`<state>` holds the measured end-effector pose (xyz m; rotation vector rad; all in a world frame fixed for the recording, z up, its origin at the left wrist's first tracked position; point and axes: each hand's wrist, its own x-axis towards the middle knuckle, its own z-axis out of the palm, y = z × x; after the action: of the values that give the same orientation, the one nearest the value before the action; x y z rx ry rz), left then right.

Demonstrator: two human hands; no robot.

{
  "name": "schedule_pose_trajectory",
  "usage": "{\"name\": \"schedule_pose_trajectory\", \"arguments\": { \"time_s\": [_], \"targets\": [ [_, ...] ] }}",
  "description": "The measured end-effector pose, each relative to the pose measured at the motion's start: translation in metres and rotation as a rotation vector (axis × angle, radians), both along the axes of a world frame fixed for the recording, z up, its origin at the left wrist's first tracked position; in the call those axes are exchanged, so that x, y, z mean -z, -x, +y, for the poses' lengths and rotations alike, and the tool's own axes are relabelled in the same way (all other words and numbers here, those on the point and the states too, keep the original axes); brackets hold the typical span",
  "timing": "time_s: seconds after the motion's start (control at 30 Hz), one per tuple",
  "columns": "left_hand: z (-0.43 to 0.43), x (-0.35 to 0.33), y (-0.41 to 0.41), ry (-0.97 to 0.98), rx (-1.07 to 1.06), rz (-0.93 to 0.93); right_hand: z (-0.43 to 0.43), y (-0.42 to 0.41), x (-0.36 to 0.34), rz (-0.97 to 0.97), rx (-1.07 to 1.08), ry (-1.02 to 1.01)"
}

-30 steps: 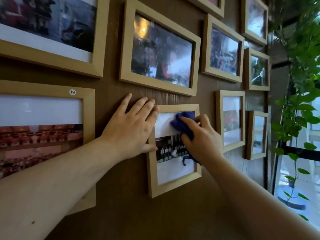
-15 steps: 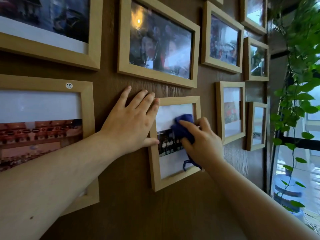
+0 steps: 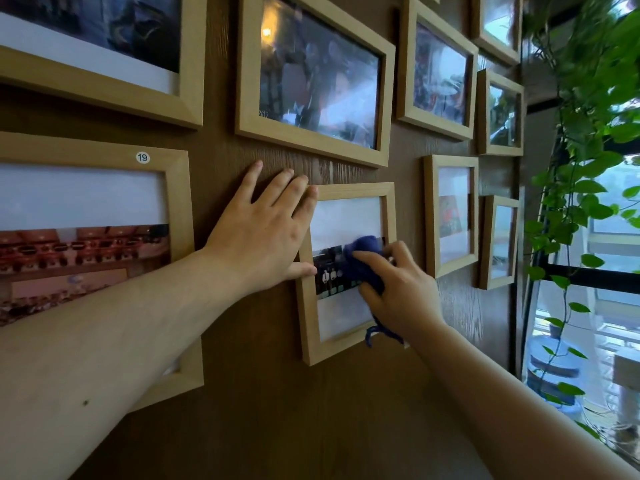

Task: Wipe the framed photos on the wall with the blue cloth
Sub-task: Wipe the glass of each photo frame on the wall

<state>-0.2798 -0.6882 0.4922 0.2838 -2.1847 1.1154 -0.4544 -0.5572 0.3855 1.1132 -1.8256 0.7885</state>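
Observation:
A small framed photo (image 3: 346, 216) in a light wooden frame hangs at the centre of the brown wall. My right hand (image 3: 398, 289) presses a bunched blue cloth (image 3: 363, 258) against the middle of its glass, with a tail of cloth hanging below the hand. My left hand (image 3: 263, 230) lies flat on the wall with fingers spread, its fingertips and thumb touching the frame's left edge. Much of the cloth is hidden under my right hand.
Several other wooden frames surround it: a wide one marked 19 (image 3: 93, 216) at left, a dark photo (image 3: 315, 77) above, smaller frames (image 3: 450, 213) to the right. A trailing green plant (image 3: 588, 133) and a window (image 3: 595, 306) are at far right.
My right hand has slid the blue cloth down the glass from the top of the photo to its middle. My left hand has stayed on the frame's left edge.

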Motion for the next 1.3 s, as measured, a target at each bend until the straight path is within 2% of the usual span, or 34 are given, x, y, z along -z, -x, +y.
{"name": "schedule_pose_trajectory", "arguments": {
  "time_s": [0.1, 0.27, 0.33, 0.4, 0.53, 0.63, 0.83, 1.07, 1.3],
  "targets": [
    [0.0, 0.0, -0.001, -0.006, 0.0, -0.007, 0.008, 0.009, 0.007, -0.071, 0.132, 0.0],
    [0.001, 0.002, -0.001, -0.004, -0.015, 0.0, -0.001, -0.03, 0.022, 0.09, -0.144, -0.219],
    [0.002, 0.001, -0.001, -0.004, -0.016, 0.0, 0.0, -0.032, 0.027, 0.106, -0.188, -0.251],
    [0.003, 0.001, 0.0, -0.009, -0.014, -0.003, 0.006, -0.02, 0.031, 0.095, -0.138, -0.233],
    [0.003, 0.001, 0.001, -0.012, -0.015, -0.003, 0.019, 0.007, 0.035, -0.094, 0.083, -0.138],
    [0.002, 0.001, 0.001, -0.013, -0.015, 0.0, 0.021, 0.011, 0.032, -0.112, 0.203, -0.213],
    [0.004, 0.003, 0.0, -0.008, -0.038, 0.005, 0.016, -0.024, 0.026, -0.185, 0.131, -0.463],
    [0.005, 0.004, -0.001, -0.01, -0.04, 0.007, 0.008, -0.051, 0.025, -0.14, -0.085, -0.57],
    [0.006, 0.004, -0.003, -0.032, -0.051, 0.004, 0.032, -0.023, 0.018, -0.063, 0.044, -0.561]
  ]
}}
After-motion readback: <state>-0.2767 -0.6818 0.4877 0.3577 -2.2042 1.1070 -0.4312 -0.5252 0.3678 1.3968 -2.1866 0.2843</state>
